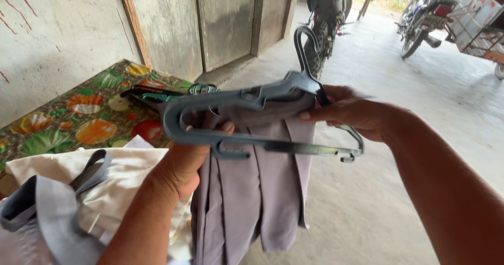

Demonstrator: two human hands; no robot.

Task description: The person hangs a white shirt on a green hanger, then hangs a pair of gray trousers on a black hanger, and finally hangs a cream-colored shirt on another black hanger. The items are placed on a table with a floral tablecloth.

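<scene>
A pile of cream and grey clothes [79, 202] is lying nearest the camera at 8 o'clock, resting on the table [63, 118], which is carrying a fruit-patterned cloth. The left hand [184, 165] is rising from 7 o'clock and clamping its fingers on the lower bar of a grey plastic hanger [252, 120]. The right hand [352, 112] is entering from 4 o'clock and pinching the hanger's upper arm just below the hook, fingers pressed together. A grey garment [252, 191] is hanging folded over the hanger, draping down toward 6 o'clock. Spare hangers [157, 93] are lying on the table at 10 o'clock. Two motorcycles [425, 13] are standing on the concrete floor [378, 202] at 12 to 1 o'clock.
</scene>
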